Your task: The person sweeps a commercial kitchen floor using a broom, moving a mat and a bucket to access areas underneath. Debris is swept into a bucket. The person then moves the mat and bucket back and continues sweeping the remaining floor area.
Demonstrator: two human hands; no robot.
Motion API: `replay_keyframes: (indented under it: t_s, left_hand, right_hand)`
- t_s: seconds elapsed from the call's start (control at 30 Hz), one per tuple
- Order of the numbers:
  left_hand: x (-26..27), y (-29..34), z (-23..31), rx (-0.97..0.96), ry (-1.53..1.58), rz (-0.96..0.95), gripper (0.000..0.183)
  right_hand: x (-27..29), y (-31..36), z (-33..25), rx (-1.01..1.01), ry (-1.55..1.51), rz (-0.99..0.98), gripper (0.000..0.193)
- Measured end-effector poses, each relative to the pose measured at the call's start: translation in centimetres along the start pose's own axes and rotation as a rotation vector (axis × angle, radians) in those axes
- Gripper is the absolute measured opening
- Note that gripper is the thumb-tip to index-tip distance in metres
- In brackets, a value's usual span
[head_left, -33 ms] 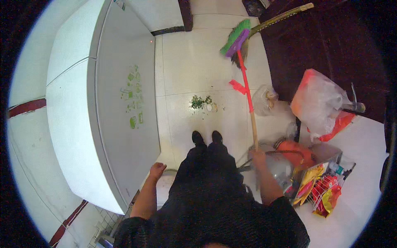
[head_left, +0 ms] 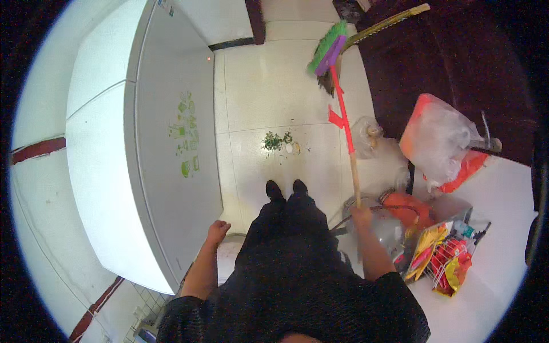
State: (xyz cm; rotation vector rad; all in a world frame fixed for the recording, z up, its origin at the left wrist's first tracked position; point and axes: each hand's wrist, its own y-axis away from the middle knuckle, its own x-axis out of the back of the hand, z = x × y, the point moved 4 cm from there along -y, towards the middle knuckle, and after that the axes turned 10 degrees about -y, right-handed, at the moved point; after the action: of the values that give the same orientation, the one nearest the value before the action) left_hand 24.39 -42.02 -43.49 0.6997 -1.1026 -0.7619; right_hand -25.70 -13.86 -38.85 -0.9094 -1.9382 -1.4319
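Observation:
A broom is in my right hand (head_left: 361,217), whose fingers wrap round its wooden handle (head_left: 353,177). Red wrapping covers the upper stretch of the stick, with a loose red flap at its side. The raised broom head (head_left: 329,51), purple with green bristles, points away from me at the far right. My left hand (head_left: 218,231) hangs beside the refrigerator, fingers curled in and nothing seen in them. On the pale tiles ahead of my shoes lies a small heap of green leafy scraps (head_left: 275,140), with a whitish bit (head_left: 289,148) at its edge.
A white refrigerator (head_left: 171,103) stands on the left. At right are a hanging plastic bag (head_left: 440,137), a clear bag (head_left: 366,137) on the floor, an orange-red round object (head_left: 400,206) and a wire rack (head_left: 443,263) with colourful packets. Another broom handle (head_left: 394,24) leans by dark panels.
The broom has shifted slightly, its head up and to the right, and the red flap has moved with it. My left hand stays nearly in place.

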Motion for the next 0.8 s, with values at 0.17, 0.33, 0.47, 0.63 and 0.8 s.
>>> replay_keyframes:
  t_s: [0.17,0.33,0.47,0.63,0.8]
  left_hand:
    - [4.4,-3.2,5.3,-0.095,-0.138,-0.032,0.043]
    - [8.5,-6.1,12.9,-0.114,-0.063,0.063,0.045]
    - [10.3,-10.2,19.6,-0.208,-0.213,0.051,0.047]
    - [11.1,-15.8,27.2,-0.085,-0.355,0.124,0.054]
    - [14.8,-16.9,37.8,-0.168,-0.305,-0.032,0.042]
  right_hand:
    - [9.2,3.7,0.5,0.010,0.014,0.157,0.034]
    - [12.8,3.6,-1.1,0.051,-0.001,0.280,0.035]
    - [13.3,-2.1,-3.6,0.081,-0.106,0.196,0.039]
    - [12.5,-16.1,-8.9,0.258,0.169,0.037,0.039]
    - [17.0,-29.3,-18.3,0.279,-0.002,-0.056,0.038]
